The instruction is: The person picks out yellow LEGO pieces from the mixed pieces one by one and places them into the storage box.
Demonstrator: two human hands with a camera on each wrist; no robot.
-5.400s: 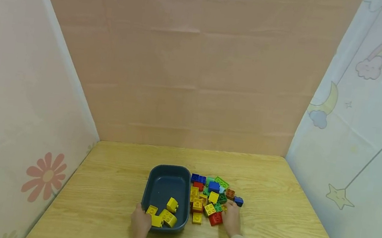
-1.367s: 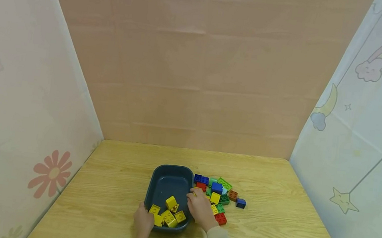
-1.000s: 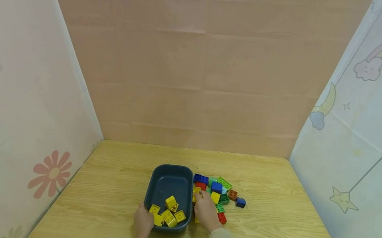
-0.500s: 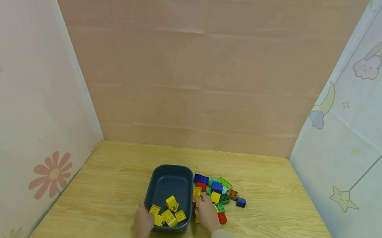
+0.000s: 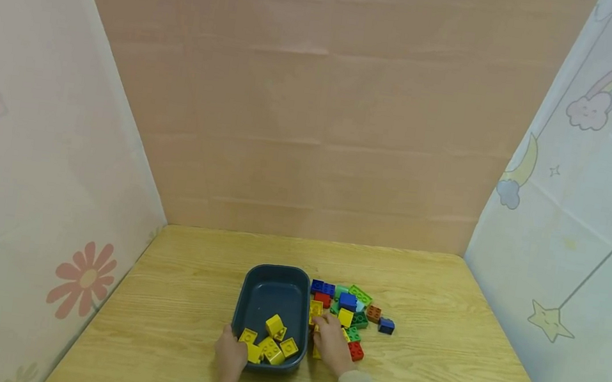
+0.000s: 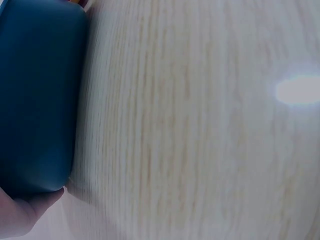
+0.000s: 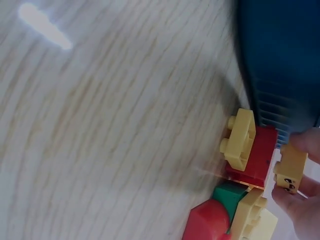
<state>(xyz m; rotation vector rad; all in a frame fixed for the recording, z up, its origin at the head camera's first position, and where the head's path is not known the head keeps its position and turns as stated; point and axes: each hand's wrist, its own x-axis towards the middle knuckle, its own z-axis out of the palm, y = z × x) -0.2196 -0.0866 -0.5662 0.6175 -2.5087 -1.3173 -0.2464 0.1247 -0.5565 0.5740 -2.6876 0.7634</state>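
My left hand [image 5: 230, 355] grips the near left rim of a dark blue plastic bin [image 5: 271, 296]; in the left wrist view its fingers touch the bin's wall [image 6: 37, 95]. Several yellow toy bricks [image 5: 270, 349] lie in the near half of the bin. To the right of the bin, my right hand [image 5: 333, 346] is at the left side of a brick pile. The right wrist view shows it pinching a yellow toy brick [image 7: 291, 165] with dark printed marks. Below that brick are a red brick [image 7: 260, 155] and another yellow brick [image 7: 241, 140].
The mixed pile holds a blue brick [image 5: 347, 301], a brown brick [image 5: 373, 314], a red brick [image 5: 356, 351] and green ones [image 5: 360, 319]. A dark blue brick [image 5: 386, 325] lies at its right end. A wooden table [image 5: 434, 363] bears everything, with paper-covered walls around.
Over the last seconds my right hand has gone from the pile's right side to the bin's rim, then back to the pile's left. More yellow bricks are in the bin. My left hand stays put.
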